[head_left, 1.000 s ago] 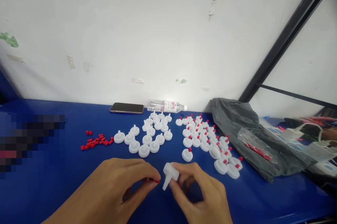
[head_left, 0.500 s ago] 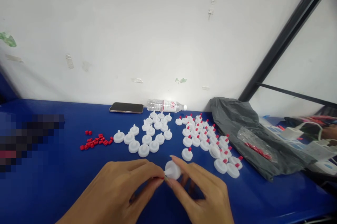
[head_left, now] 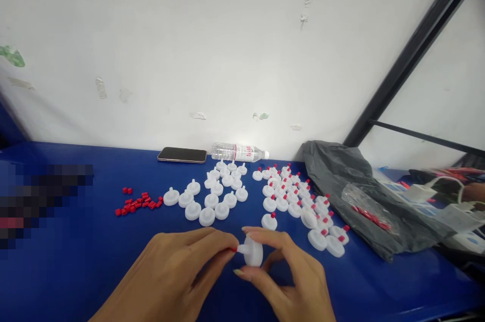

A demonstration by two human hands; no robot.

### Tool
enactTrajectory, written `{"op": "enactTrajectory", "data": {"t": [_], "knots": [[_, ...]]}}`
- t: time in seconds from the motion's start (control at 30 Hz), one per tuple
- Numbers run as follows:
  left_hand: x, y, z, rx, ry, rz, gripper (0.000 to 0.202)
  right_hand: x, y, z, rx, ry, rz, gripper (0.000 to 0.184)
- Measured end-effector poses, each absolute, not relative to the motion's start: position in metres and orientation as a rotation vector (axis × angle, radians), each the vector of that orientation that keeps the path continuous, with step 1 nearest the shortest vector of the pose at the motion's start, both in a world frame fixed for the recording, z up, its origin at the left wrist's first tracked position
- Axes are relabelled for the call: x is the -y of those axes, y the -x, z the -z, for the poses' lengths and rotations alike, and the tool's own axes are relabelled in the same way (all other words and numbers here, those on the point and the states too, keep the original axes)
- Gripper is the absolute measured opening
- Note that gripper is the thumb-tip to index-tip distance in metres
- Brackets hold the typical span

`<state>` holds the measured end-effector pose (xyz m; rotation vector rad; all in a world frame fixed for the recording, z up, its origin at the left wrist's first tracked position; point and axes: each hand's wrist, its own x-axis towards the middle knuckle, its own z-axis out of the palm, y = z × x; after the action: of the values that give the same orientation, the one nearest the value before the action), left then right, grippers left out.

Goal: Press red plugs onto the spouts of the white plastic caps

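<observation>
Holding a small red plastic cap (head_left: 234, 249) at the spout of a round white plastic lid (head_left: 253, 254)

All positions are given from the clear plastic bottle with the red-and-white label (head_left: 242, 152), found lying on its side on the blue tabletop (head_left: 68, 281).

Left hand (head_left: 182, 266): thumb and forefinger closed together on the cap, of which only a sliver shows. Cap is at the spout's end; how far it is seated cannot be told.

Right hand (head_left: 293, 274): forefinger and thumb parted by the lid's width, gripping it. Forefinger meets the upper rim; thumb is at the lower rim, contact there unclear. Lid is on edge, on the near side of the bottle and well apart from it, spout pointing left.

Loose red caps (head_left: 132, 208): scattered left of the bottle and nearer.

White lids with bare spouts (head_left: 207, 217): grouped just in front of the bottle, spreading left.

White lids with red tips (head_left: 270, 204): grouped in front and to its right.

Dark-screened phone (head_left: 182, 155): lying just left of the bottle.

Crumpled grey plastic bag (head_left: 326, 170): right of the bottle, bearing a clear bag of red pieces (head_left: 369, 211).
</observation>
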<state>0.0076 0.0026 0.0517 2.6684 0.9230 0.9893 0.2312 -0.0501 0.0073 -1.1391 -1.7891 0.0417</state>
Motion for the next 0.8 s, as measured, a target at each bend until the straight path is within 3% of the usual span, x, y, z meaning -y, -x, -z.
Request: {"op": "enactTrajectory", "data": {"t": [0.23, 0.6, 0.8], "knots": [[-0.002, -0.003, -0.038, -0.878, -2.811, -0.762, 0.031, 0.052, -0.234, -0.007, 1.815, 1.006, 0.056, 0.036], [0.002, -0.022, -0.018, -0.898, -2.699, -0.510, 0.007, 0.052, -0.226, -0.020, 1.743, 0.825, 0.047, 0.037], [0.003, -0.019, -0.023, -0.884, -2.682, -0.517, 0.009, 0.054, -0.239, 0.002, 1.840, 0.918, -0.049, 0.058]]}}
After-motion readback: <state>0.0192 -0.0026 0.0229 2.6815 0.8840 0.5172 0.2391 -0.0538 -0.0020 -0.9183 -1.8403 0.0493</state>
